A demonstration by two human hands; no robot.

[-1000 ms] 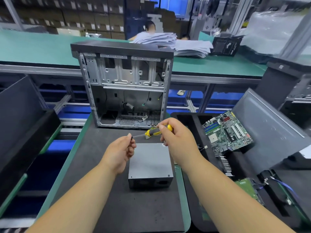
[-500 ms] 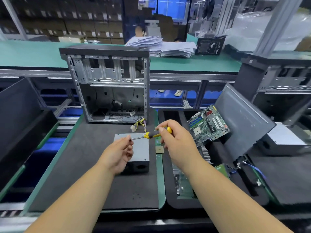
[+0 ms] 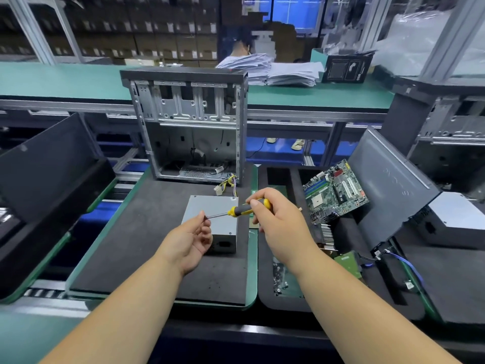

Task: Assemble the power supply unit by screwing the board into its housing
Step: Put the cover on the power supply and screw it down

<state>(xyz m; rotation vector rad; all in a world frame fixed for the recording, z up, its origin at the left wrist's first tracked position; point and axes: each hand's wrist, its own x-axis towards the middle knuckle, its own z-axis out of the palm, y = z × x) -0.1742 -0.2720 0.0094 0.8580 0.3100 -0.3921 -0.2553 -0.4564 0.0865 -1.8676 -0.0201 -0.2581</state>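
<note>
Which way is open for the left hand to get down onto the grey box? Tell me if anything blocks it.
Probably yes, straight down. The left hand hovers over the grey box's near left corner, pinching the tip of the screwdriver that the right hand holds. Nothing lies between hand and lid, though it must release the tip first.

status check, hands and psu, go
Right hand grips screwdriver; left hand pinches its tip. Power supply on mat, untouched. Nothing blocking.
</note>
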